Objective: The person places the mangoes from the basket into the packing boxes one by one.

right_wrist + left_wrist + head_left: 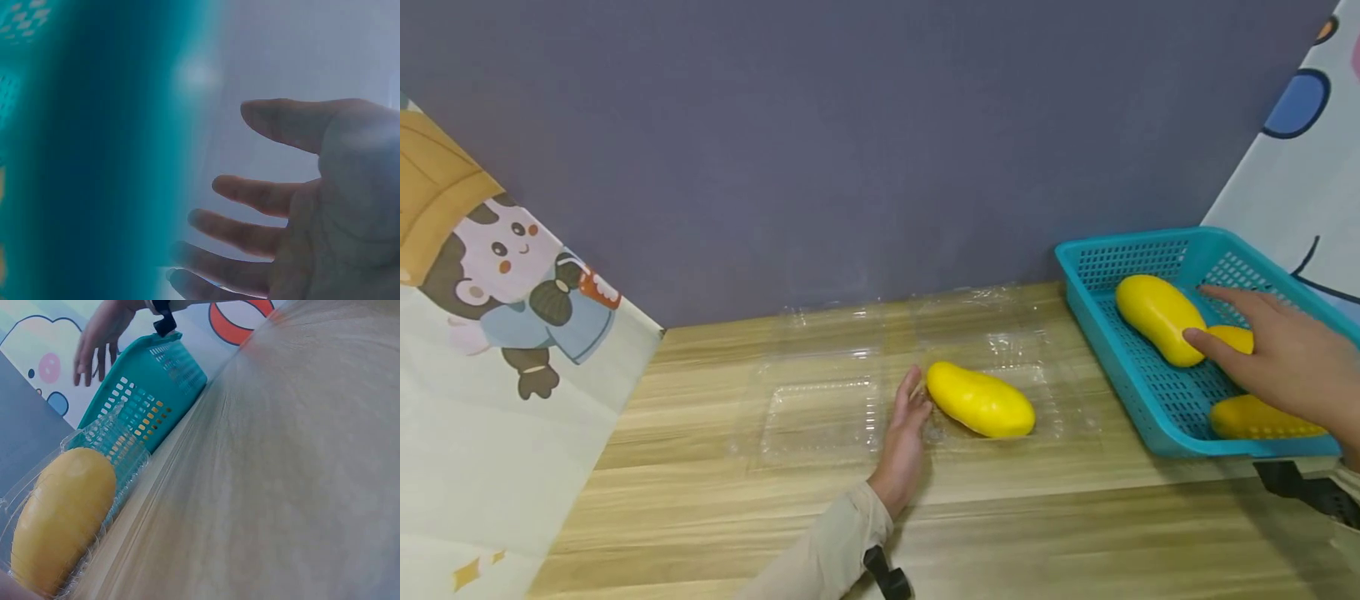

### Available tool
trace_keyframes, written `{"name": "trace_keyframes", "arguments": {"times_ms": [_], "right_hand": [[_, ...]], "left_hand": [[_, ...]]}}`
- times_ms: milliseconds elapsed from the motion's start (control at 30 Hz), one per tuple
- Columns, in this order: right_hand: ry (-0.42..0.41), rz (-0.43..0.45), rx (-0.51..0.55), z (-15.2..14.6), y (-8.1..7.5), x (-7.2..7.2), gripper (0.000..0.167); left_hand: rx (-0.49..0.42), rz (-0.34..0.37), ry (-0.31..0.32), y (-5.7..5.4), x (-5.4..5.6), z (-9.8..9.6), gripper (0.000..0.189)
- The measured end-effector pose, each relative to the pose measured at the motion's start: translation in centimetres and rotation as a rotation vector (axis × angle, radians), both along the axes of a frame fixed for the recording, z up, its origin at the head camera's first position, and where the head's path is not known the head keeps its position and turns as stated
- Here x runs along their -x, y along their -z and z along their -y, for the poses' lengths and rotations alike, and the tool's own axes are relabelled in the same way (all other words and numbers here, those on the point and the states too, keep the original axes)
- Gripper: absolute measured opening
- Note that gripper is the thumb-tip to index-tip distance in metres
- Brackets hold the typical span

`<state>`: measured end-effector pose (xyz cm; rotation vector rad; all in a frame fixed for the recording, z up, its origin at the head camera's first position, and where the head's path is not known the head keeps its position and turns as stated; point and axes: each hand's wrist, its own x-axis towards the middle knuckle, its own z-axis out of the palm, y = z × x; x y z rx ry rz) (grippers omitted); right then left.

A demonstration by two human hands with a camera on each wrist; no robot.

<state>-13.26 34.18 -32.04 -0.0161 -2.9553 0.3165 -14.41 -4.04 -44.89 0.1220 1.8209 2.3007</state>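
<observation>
A yellow mango-shaped fruit (980, 400) lies in the right one of two clear plastic clamshell boxes, also large in the left wrist view. My left hand (904, 442) rests at that box's left side, its extended fingers beside the fruit's left end. The left clear box (820, 417) has its lid folded back. My right hand (1292, 354) hovers over a teal basket (1112, 367), thumb and fingers apart and holding nothing. Beneath it in the basket are a yellow fruit (1159, 321), another partly hidden by the hand, and a third (1262, 419) near the front wall.
A wooden tabletop (700, 500) carries the boxes and basket. Behind stands a dark grey-blue panel (850, 150). Cartoon-printed white sheets flank the table at left (572, 400) and right.
</observation>
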Motion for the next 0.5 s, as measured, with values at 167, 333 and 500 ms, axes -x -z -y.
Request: {"name": "trace_keyframes", "arguments": {"times_ms": [167,333,500], "right_hand": [[0.025,0.059,-0.01,-2.0,0.9,0.0,0.08],[0.044,0.114,0.007,-3.5,2.2,0.6,0.083],[0.076,0.159,0.009,-4.8,3.5,1.2,0.089]], "left_hand": [[-0.009,0.006,-0.007,-0.1,0.0,0.0,0.06],[-0.002,0.005,-0.012,-0.2,0.0,0.0,0.06],[-0.003,0.002,-0.012,-0.1,0.0,-0.1,0.06]]}}
